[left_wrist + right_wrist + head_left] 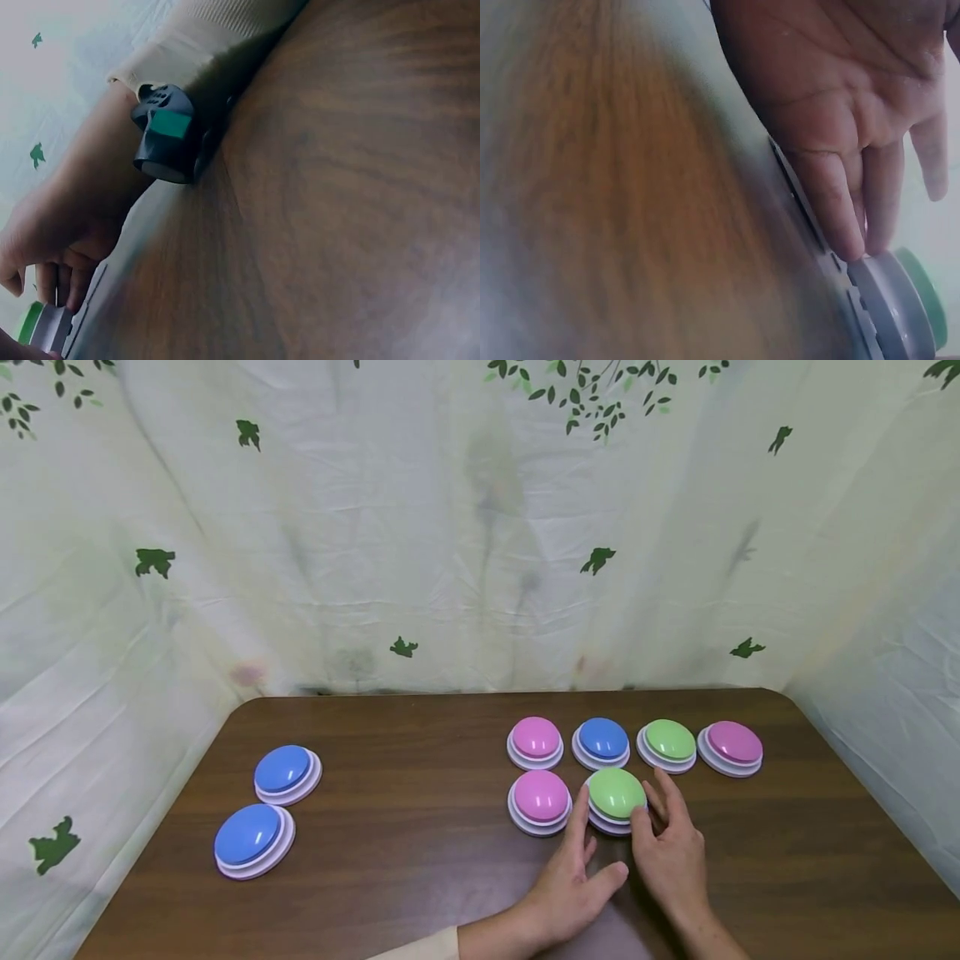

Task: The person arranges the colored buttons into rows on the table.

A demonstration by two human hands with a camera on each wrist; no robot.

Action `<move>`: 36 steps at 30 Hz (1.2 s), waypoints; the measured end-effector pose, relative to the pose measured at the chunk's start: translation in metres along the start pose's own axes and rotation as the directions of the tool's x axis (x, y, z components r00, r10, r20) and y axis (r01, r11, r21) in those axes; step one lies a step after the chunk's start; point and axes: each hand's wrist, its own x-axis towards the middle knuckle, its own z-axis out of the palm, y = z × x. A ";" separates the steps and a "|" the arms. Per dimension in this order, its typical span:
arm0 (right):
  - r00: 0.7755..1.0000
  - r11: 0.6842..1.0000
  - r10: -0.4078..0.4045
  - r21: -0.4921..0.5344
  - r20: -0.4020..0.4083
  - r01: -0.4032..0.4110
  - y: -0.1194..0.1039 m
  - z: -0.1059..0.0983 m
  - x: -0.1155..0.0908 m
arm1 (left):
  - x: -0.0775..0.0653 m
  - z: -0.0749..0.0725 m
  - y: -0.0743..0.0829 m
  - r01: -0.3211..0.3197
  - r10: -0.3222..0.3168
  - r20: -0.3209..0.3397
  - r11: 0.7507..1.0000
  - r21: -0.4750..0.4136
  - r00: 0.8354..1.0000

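Note:
Both hands flank a green-domed push button with a white round base, right of the table's middle. My left hand touches its left side with a straight index finger, thumb spread away. From the right, my right hand has its fingers against the base. The right wrist view shows those extended fingers at the white base. In the left wrist view, the right hand reaches down to the button. A pink button sits just left of the left hand's index finger.
Behind lies a row: a pink button, a blue button, a green button and another pink button. Two blue buttons sit at the left of the brown table. White leaf-patterned curtains surround it.

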 end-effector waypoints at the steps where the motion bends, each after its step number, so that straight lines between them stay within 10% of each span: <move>1: 1.000 1.000 0.005 -0.004 -0.001 -0.005 0.001 0.000 0.001 | 0.001 0.000 -0.001 0.000 0.000 0.006 1.000 0.004 1.000; 36: 0.999 0.997 0.031 -0.070 0.044 -0.028 0.008 0.002 0.005 | 0.001 -0.005 -0.011 -0.020 0.018 0.028 0.999 0.042 0.999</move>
